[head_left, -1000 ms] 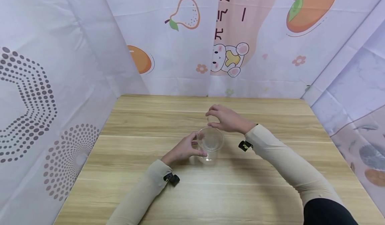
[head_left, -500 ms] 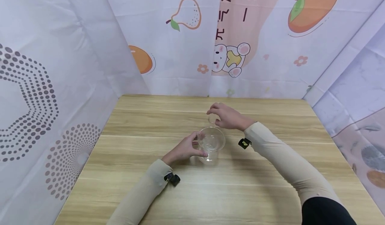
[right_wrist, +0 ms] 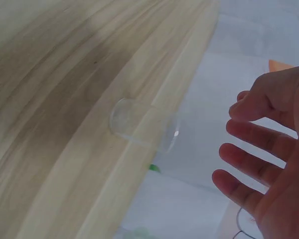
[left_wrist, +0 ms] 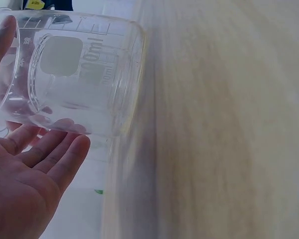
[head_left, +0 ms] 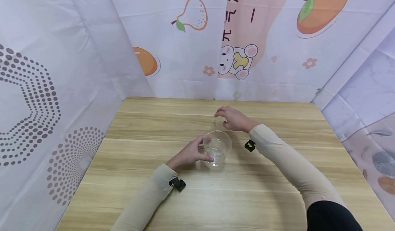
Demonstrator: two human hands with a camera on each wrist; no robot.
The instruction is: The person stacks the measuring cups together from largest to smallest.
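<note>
My left hand (head_left: 191, 152) holds a clear glass beaker (head_left: 217, 159) from its left side, thumb in front and fingers behind. White graduation marks and "ml" lettering show on the beaker (left_wrist: 97, 55) in the left wrist view. A second, smaller rim shows inside its wall. Behind it, a small clear cylindrical vessel (right_wrist: 144, 124) stands on the table. Beside that vessel is my right hand (head_left: 236, 118), its fingers loosely bent and spread. In the right wrist view a gap shows between the fingertips (right_wrist: 224, 179) and the small vessel.
The wood-grain table (head_left: 139, 128) ends at the back against a white printed curtain (head_left: 172, 83). More patterned curtain (head_left: 89, 52) hangs along the left side, and another curtain (head_left: 364, 87) on the right. Small black cameras sit at both wrists.
My right thumb has drawn away from the small vessel, up and to the right, widening the hand. The small vessel stays behind the beaker. My left hand keeps its hold.
</note>
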